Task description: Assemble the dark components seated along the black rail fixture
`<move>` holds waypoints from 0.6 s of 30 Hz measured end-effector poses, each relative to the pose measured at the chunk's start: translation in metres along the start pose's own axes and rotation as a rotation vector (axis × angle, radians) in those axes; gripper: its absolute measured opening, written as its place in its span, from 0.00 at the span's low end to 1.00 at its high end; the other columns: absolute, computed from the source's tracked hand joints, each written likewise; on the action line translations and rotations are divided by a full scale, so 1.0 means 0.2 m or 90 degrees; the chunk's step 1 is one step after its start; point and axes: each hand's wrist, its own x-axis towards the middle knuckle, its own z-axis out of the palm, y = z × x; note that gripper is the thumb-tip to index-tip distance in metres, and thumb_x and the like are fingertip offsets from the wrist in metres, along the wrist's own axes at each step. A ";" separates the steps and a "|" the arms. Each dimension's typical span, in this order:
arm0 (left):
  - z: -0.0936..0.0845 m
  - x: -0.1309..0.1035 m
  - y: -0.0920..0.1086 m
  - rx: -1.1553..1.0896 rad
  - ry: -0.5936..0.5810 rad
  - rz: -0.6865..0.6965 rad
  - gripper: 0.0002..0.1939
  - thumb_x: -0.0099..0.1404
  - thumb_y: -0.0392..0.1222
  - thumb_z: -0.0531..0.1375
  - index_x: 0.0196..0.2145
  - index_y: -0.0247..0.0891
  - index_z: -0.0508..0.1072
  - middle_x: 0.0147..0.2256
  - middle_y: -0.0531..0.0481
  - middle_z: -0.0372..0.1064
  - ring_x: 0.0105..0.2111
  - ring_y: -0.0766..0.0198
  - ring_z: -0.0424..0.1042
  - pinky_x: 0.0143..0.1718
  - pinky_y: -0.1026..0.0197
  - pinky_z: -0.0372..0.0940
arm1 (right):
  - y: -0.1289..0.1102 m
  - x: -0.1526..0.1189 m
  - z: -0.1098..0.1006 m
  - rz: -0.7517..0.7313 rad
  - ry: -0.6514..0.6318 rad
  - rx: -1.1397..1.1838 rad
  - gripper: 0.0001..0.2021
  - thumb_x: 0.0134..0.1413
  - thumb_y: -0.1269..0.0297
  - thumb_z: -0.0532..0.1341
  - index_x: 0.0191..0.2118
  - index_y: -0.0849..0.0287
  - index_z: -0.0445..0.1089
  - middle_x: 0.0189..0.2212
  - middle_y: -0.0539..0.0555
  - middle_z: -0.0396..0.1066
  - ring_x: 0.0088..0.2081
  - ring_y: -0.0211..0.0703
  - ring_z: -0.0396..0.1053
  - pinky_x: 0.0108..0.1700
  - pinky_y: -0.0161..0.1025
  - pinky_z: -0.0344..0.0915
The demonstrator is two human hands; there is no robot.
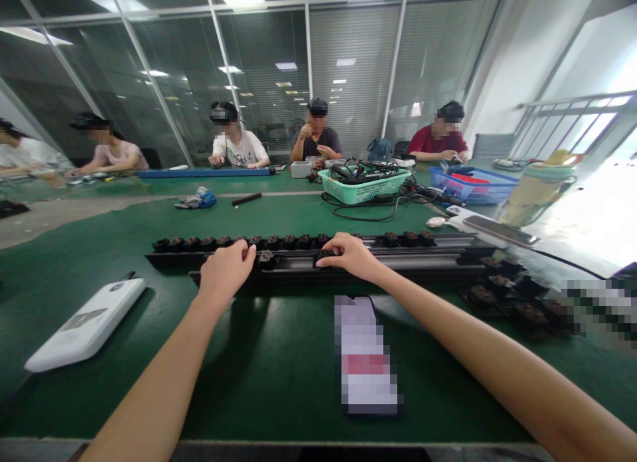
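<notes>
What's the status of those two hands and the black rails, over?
Left hand at the near rail, grip unclear. Right hand pinching a small black part at the same rail. Phone in front, clear of both hands.

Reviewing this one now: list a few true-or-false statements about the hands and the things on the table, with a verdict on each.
1. The right hand has its fingers on a small black part. True.
2. The phone lies across the black rails. False: the phone lies on the green table, nearer the camera than the rails.
3. The green basket holds cables. True.
4. The left hand is holding the bottle. False: the left hand is at the rails, and the bottle stands off to the right.
5. The blue basket is right of the green basket. True.
</notes>
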 end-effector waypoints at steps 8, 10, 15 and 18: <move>0.00 0.00 0.00 -0.003 0.002 0.004 0.26 0.73 0.57 0.43 0.45 0.41 0.76 0.41 0.35 0.78 0.42 0.42 0.78 0.41 0.51 0.69 | 0.00 -0.01 0.00 -0.012 0.001 0.009 0.13 0.52 0.55 0.74 0.38 0.59 0.79 0.31 0.48 0.67 0.39 0.41 0.65 0.40 0.39 0.51; 0.00 0.00 0.00 -0.004 0.004 0.005 0.26 0.73 0.57 0.43 0.45 0.41 0.76 0.40 0.35 0.78 0.42 0.42 0.78 0.40 0.50 0.69 | 0.00 -0.01 0.00 -0.019 0.001 0.007 0.13 0.52 0.55 0.73 0.38 0.59 0.79 0.31 0.48 0.67 0.39 0.41 0.65 0.40 0.39 0.51; 0.01 0.00 0.00 -0.002 0.003 -0.004 0.27 0.73 0.58 0.43 0.45 0.41 0.76 0.41 0.35 0.78 0.43 0.43 0.78 0.41 0.51 0.69 | 0.01 0.00 0.00 -0.027 -0.001 -0.006 0.14 0.53 0.53 0.72 0.38 0.58 0.80 0.32 0.49 0.68 0.38 0.41 0.65 0.40 0.40 0.51; 0.02 0.00 -0.01 0.000 0.005 -0.003 0.27 0.73 0.58 0.43 0.45 0.41 0.76 0.41 0.35 0.78 0.43 0.44 0.78 0.42 0.51 0.69 | 0.02 0.00 0.00 -0.026 0.001 -0.005 0.14 0.53 0.52 0.72 0.38 0.58 0.80 0.32 0.49 0.69 0.38 0.41 0.65 0.40 0.40 0.51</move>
